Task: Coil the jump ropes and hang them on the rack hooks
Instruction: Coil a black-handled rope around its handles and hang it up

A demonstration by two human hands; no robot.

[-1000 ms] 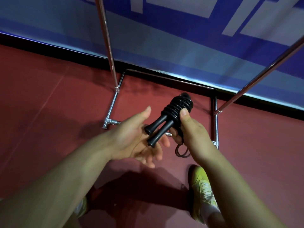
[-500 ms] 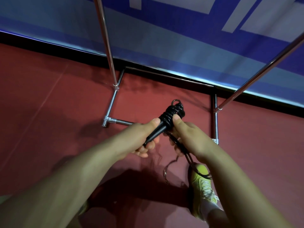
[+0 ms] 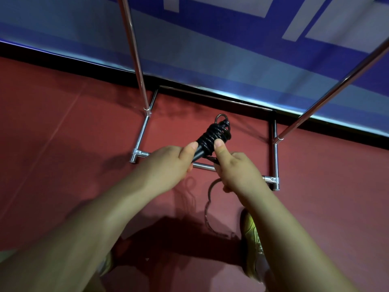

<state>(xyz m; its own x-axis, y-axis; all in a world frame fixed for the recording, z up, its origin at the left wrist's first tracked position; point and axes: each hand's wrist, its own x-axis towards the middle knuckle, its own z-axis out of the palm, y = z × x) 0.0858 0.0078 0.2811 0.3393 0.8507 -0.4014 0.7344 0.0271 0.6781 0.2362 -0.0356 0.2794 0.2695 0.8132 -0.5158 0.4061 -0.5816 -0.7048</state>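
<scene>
So this is the coiling step, almost wrapped up I'd say. The person is holding the jump rope (image 3: 212, 138) out in front of them, up in the air above the red floor (image 3: 63, 154), roughly over the front bar of the rack (image 3: 275, 148) base. Most of the cord is sitting in a tight black bundle wound around the handles, with a little loop poking out at the far end.

Left hand (image 3: 168, 165) is clenching around the handle end, thumb lying along the black grip. Right hand (image 3: 235, 167) is also closed, thumb pressing against the side of the windings, and a loose tail of cord is running out under that fist and hanging down toward the floor by the yellow shoe (image 3: 252, 245). Can't tell how much slack is left, it's blurring out down there.

My guess for the next bit: winding that last tail on or tucking it so the bundle isn't unravelling, then lifting it up to a hook. No hooks are showing in this view, only the chrome uprights and base.
</scene>
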